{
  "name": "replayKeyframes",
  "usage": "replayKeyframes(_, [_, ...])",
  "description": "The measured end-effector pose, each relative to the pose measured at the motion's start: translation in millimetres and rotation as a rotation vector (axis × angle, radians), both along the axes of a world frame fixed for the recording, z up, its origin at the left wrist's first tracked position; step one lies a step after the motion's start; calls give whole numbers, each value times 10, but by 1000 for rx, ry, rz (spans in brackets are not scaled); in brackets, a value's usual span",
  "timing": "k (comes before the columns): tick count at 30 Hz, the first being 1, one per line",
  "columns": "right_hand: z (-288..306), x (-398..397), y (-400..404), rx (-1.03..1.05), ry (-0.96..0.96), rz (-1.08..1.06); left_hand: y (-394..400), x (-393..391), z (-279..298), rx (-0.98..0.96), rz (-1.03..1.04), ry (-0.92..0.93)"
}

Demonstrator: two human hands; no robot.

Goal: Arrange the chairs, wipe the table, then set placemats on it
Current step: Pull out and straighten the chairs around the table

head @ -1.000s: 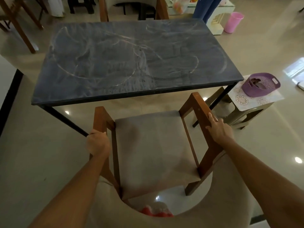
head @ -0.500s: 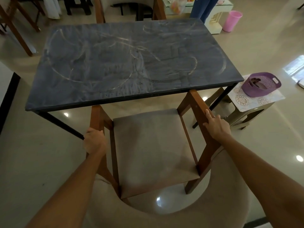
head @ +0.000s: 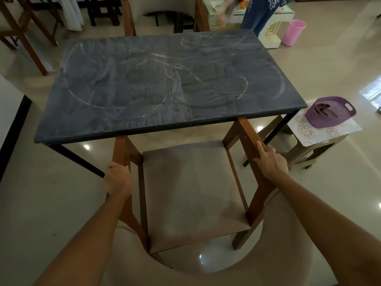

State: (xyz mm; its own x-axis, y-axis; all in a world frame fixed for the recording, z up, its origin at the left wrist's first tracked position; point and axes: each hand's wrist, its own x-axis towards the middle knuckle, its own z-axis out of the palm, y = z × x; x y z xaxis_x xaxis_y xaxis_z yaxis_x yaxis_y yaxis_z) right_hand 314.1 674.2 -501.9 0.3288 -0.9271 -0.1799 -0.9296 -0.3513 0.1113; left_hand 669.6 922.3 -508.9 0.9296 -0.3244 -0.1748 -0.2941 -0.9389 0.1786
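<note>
In the head view, the task looks to be in its first stage, the chairs. The near chair stands at the near long edge of the table, its front arm posts just under the tabletop's lip and most of its grey seat outside. The left hand has its fingers curled round the left wooden arm rail. The right hand lies on the right arm rail with fingers fairly straight along the wood, the index finger pointing up the rail; it presses rather than clasps. A second chair sits at the far edge of the table, its back posts rising behind the top.

The dark tabletop carries pale curved streaks and rings, so the wiping seems not yet done. No placemats lie on it. To the right, on a low stool with a patterned cover, sits a purple basket holding something dark; what it holds is unclear. I judge that seating this chair, wiping and the mats all remain.
</note>
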Motion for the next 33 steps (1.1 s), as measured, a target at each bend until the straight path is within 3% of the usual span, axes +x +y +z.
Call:
replayKeyframes(8, [9, 7, 12, -30, -5, -17, -5, 22, -52, -9, 2, -19])
replayKeyframes(13, [-20, 4, 46, -29, -125, 15, -44, 65, -84, 41, -28, -29])
replayKeyframes(19, [41, 0, 30, -107, -107, 202, -125, -65, -101, 209, -495, -281])
replayKeyframes(23, [111, -58, -69, -100, -148, 211, -571, -480, 28, 131, -765, -321])
replayKeyframes(29, [326, -409, -442, -87, -127, 246, -1412, -1429, 296, -49, -908, -300])
replayKeyframes(33, [436, -818, -766, -129, -105, 263, -2017, -2126, 426, -55, -996, -343])
